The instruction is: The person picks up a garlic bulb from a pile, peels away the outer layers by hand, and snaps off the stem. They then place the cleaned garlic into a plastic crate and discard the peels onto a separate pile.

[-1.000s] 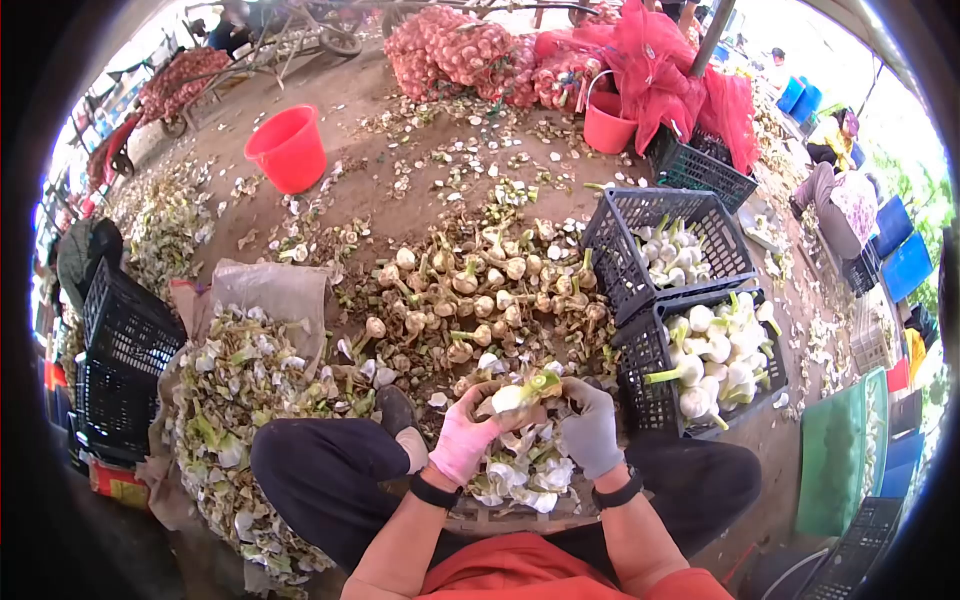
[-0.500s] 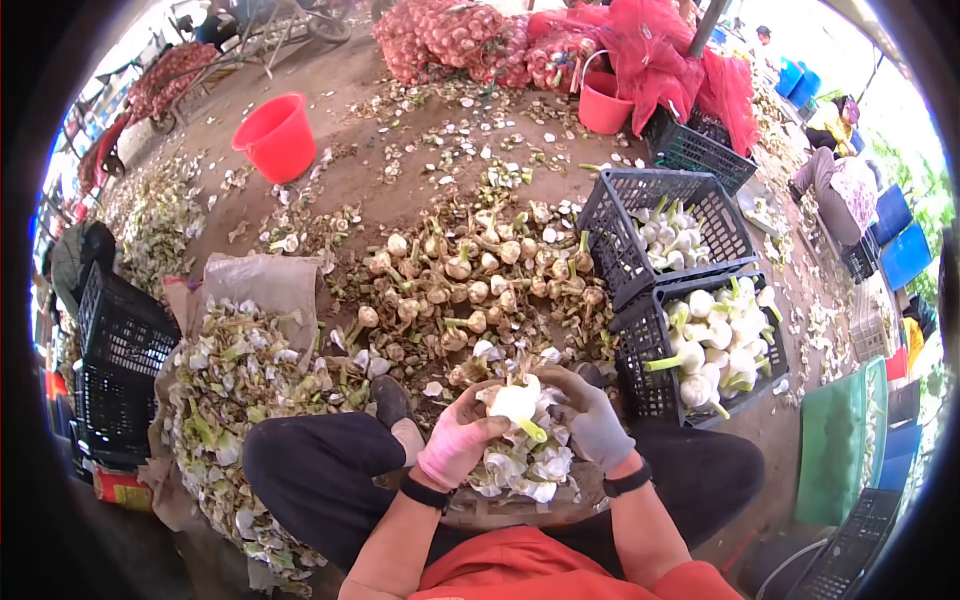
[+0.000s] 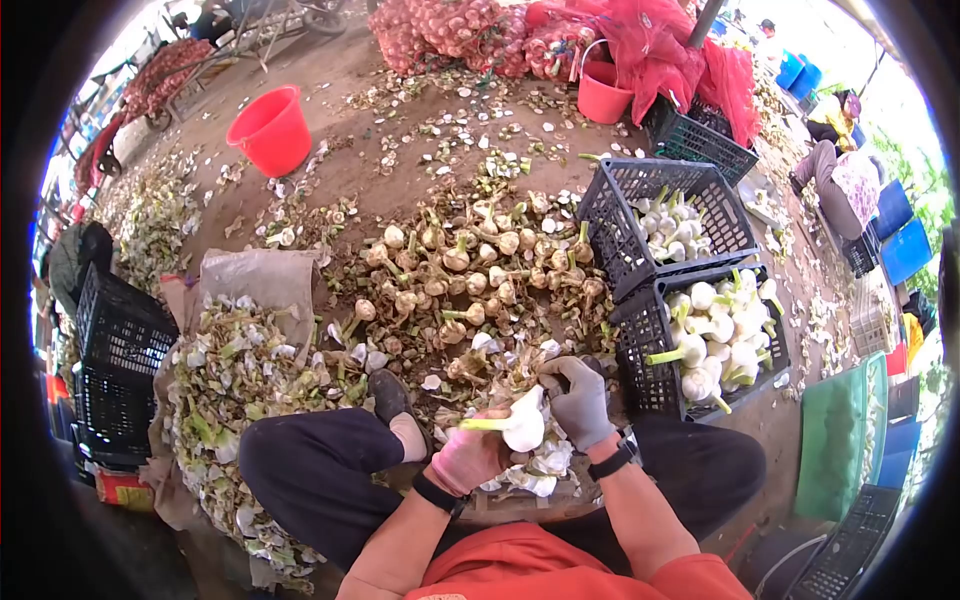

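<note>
A white garlic bulb (image 3: 524, 424) with a pale green stem rests in my left hand (image 3: 470, 455), which wears a pink glove and has its fingers closed around it. The stem points left and the bulb's rounded end faces right. Just above the bulb, my grey-gloved right hand (image 3: 580, 400) is closed, with a strip of brownish garlic skin (image 3: 522, 374) at its fingertips. Loose white peelings (image 3: 545, 468) lie in a pile beneath both hands, between my knees. Ahead on the ground spreads a heap of unpeeled garlic (image 3: 475, 285) with stems.
To the right, two black crates (image 3: 645, 350) hold white garlic bulbs. A peelings heap (image 3: 240, 400) lies left, beside stacked black crates (image 3: 125, 360). A red bucket (image 3: 272, 135) and filled net sacks (image 3: 450, 40) stand farther off. Another person (image 3: 845, 195) sits at the far right.
The bulb has turned so its stem now points left instead of toward me. My right hand has moved up and away from the bulb, with skin at its fingertips.
</note>
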{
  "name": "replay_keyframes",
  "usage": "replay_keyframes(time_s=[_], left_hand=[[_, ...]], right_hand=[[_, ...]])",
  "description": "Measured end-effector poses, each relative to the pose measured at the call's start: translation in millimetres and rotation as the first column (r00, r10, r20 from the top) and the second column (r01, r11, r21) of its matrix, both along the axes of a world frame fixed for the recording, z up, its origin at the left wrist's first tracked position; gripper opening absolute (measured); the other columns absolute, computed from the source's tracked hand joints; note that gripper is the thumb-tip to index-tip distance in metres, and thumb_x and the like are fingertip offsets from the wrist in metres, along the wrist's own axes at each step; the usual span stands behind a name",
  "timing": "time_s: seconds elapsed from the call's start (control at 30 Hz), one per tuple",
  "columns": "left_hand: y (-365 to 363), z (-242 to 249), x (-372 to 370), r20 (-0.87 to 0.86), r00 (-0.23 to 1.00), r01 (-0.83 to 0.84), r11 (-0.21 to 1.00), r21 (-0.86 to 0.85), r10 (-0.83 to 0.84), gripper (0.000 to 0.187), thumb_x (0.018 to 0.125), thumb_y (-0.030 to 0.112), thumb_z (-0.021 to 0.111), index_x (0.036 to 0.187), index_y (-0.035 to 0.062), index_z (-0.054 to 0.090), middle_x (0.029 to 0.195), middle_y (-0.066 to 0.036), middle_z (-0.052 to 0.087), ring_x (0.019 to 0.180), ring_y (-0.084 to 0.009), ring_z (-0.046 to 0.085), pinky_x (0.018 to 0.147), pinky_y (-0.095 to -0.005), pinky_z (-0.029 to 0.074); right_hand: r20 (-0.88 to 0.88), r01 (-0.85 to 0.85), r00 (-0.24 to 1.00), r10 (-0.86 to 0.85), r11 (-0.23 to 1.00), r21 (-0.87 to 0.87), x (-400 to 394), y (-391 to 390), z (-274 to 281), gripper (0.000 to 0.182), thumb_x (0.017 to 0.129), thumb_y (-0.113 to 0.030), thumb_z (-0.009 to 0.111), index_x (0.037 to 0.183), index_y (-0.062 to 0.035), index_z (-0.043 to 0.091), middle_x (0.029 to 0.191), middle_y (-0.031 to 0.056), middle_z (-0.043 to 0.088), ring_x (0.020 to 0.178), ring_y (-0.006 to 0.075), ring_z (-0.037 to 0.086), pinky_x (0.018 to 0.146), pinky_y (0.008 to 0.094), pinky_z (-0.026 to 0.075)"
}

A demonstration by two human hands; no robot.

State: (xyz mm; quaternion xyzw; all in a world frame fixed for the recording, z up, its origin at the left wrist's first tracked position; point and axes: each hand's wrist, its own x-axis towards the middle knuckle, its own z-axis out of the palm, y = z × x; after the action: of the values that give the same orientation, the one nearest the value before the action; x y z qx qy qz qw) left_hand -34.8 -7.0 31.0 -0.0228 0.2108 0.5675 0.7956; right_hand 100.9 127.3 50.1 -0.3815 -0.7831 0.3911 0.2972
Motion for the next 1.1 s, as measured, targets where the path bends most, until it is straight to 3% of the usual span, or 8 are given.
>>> replay_keyframes(time_s=[0.13, 0.23, 0.5, 0.57, 0.77, 0.8, 0.87, 1.1], left_hand=[[-1, -3, 1, 0.383, 0.923, -0.068, 0.996, 0.059, 0.040, 0.053, 0.090, 0.032, 0.056, 0.134, 0.0058, 0.044, 0.115, -0.012, 0.061, 0.102, -0.0255, 0.062, 0.081, -0.0362, 0.053], [3, 26, -7, -0.084, 0.991, -0.092, 0.989, 0.113, 0.101, 0.062, 0.085, 0.025, 0.066, 0.138, 0.0057, 0.039, 0.114, -0.013, 0.060, 0.106, -0.0259, 0.061, 0.088, -0.0391, 0.052], [28, 1, -4, -0.535, 0.799, -0.278, 0.958, 0.074, 0.273, 0.070, 0.075, 0.009, 0.079, 0.132, -0.0003, 0.040, 0.111, -0.011, 0.061, 0.102, -0.0202, 0.060, 0.091, -0.0323, 0.049], [41, -2, 3, -0.568, 0.806, -0.220, 0.975, -0.027, 0.166, 0.067, 0.074, 0.009, 0.080, 0.128, 0.0000, 0.042, 0.106, -0.011, 0.062, 0.096, -0.0192, 0.062, 0.083, -0.0298, 0.053], [90, -14, -13, -0.753, 0.652, -0.224, 0.971, -0.083, 0.086, 0.051, 0.072, 0.010, 0.081, 0.116, 0.0013, 0.055, 0.103, -0.007, 0.060, 0.093, -0.0188, 0.059, 0.085, -0.0300, 0.050], [100, -41, -26, -0.841, 0.537, -0.287, 0.953, -0.101, 0.073, 0.051, 0.073, 0.008, 0.079, 0.117, 0.0010, 0.054, 0.103, -0.008, 0.061, 0.093, -0.0189, 0.059, 0.085, -0.0296, 0.050], [106, -103, -59, -0.956, 0.288, -0.447, 0.890, -0.089, 0.049, 0.046, 0.074, -0.001, 0.072, 0.116, 0.0005, 0.055, 0.099, -0.009, 0.061, 0.094, -0.0188, 0.059, 0.084, -0.0291, 0.050], [124, -171, -113, -0.827, 0.024, -0.495, 0.712, -0.498, -0.561, 0.083, 0.066, 0.025, 0.081, 0.135, 0.0041, 0.040, 0.136, -0.024, 0.042, 0.119, -0.0383, 0.050, 0.101, -0.0365, 0.041]], right_hand=[[0.349, -0.130, 0.929, 0.125, 0.991, -0.008, 13, 6, -65, 0.011, 0.075, -0.002, 0.061, 0.085, -0.0065, 0.065, 0.084, 0.0147, 0.063, 0.082, 0.0346, 0.061, 0.072, 0.0407, 0.049], [0.574, -0.239, 0.763, 0.296, 0.955, -0.174, 35, 4, -83, 0.026, 0.072, -0.002, 0.063, 0.096, -0.0102, 0.067, 0.107, 0.0180, 0.061, 0.098, 0.0347, 0.060, 0.083, 0.0415, 0.049], [-0.063, -0.288, 0.947, 0.315, 0.743, -0.604, 19, -4, 26, 0.065, 0.074, -0.001, 0.070, 0.134, -0.0061, 0.046, 0.132, 0.0177, 0.048, 0.114, 0.0298, 0.053, 0.096, 0.0361, 0.043], [-0.091, -0.428, 0.904, 0.419, 0.891, -0.152, 17, -6, 18, 0.060, 0.074, -0.003, 0.072, 0.130, -0.0041, 0.049, 0.126, 0.0162, 0.053, 0.108, 0.0274, 0.057, 0.092, 0.0355, 0.046], [0.095, 0.044, 0.993, -0.070, 0.967, 0.252, 55, 61, 33, 0.041, 0.081, -0.012, 0.070, 0.119, -0.0041, 0.058, 0.101, 0.0132, 0.064, 0.089, 0.0235, 0.063, 0.076, 0.0322, 0.050], [-0.052, 0.381, 0.915, -0.399, 0.901, -0.210, 73, 74, 35, 0.041, 0.083, -0.017, 0.069, 0.120, -0.0027, 0.058, 0.099, 0.0125, 0.064, 0.078, 0.0222, 0.062, 0.068, 0.0317, 0.050], [0.195, 0.556, 0.750, -0.632, 0.762, 0.331, 132, 130, 49, 0.050, 0.084, -0.007, 0.066, 0.131, -0.0024, 0.051, 0.105, 0.0107, 0.063, 0.080, 0.0189, 0.060, 0.071, 0.0321, 0.050], [0.226, 0.811, 0.367, -0.902, 0.429, 0.397, 361, 289, -8, 0.056, 0.079, 0.004, 0.055, 0.134, -0.0004, 0.047, 0.116, 0.0182, 0.061, 0.096, 0.0269, 0.063, 0.085, 0.0340, 0.049]])
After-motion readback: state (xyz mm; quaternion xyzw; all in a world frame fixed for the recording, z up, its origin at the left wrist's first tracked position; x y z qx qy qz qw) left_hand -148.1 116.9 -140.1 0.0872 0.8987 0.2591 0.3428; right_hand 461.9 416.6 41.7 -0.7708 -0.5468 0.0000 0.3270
